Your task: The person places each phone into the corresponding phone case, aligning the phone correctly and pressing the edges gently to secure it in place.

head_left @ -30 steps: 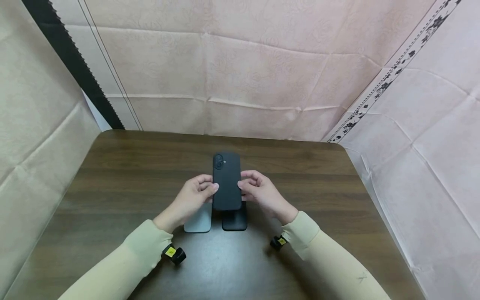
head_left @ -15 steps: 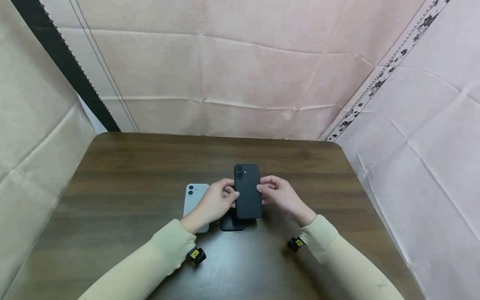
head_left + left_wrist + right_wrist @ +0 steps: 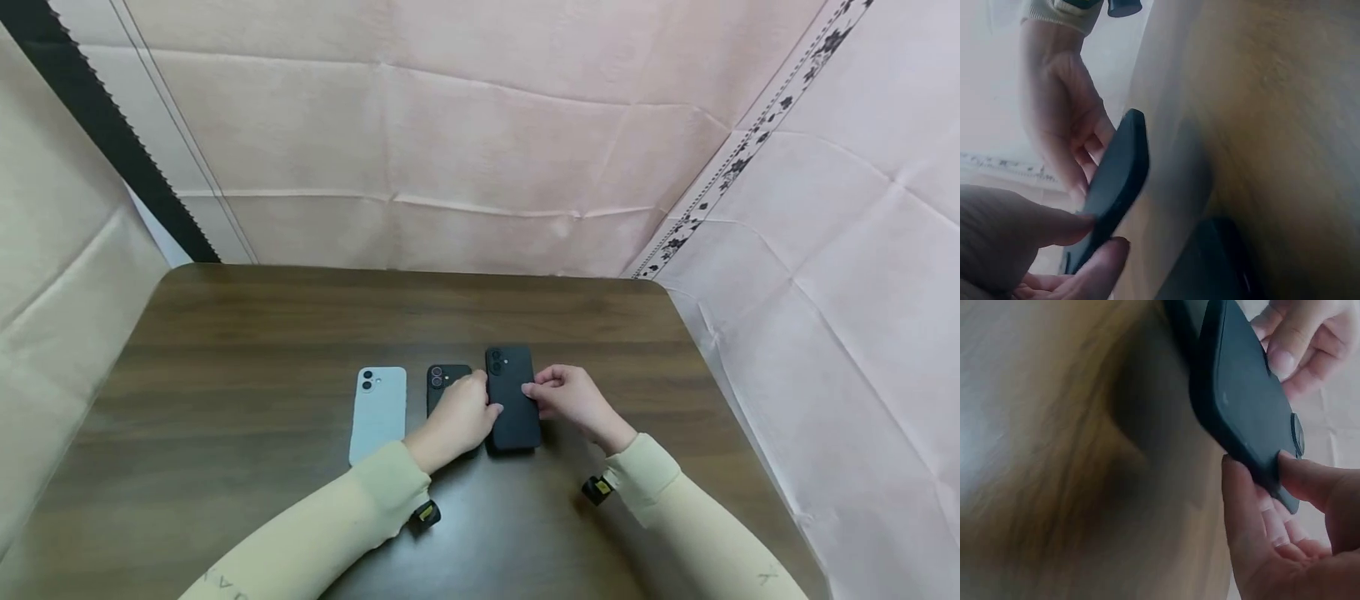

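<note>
A dark smartphone (image 3: 513,408), back side up, is held just above the table between both hands. My left hand (image 3: 459,417) pinches its left edge with thumb and fingers, while my right hand (image 3: 573,402) pinches the right edge. In the left wrist view the phone (image 3: 1116,169) is tilted and apart from the wood. The right wrist view shows fingers on both long sides of the phone (image 3: 1241,394). Under my left hand lies a second dark phone (image 3: 442,379), partly hidden. Left of that, a light blue phone (image 3: 378,412) lies back side up.
The brown wooden table (image 3: 300,333) has rounded far corners. Pale cloth (image 3: 480,150) hangs behind it and along both sides. Each wrist wears a small black camera; one black camera (image 3: 597,489) shows below the right cuff.
The held dark phone has moved right and down toward the table, with both hands following. It now sits beside the second dark phone instead of over it, and the light blue phone is uncovered.
</note>
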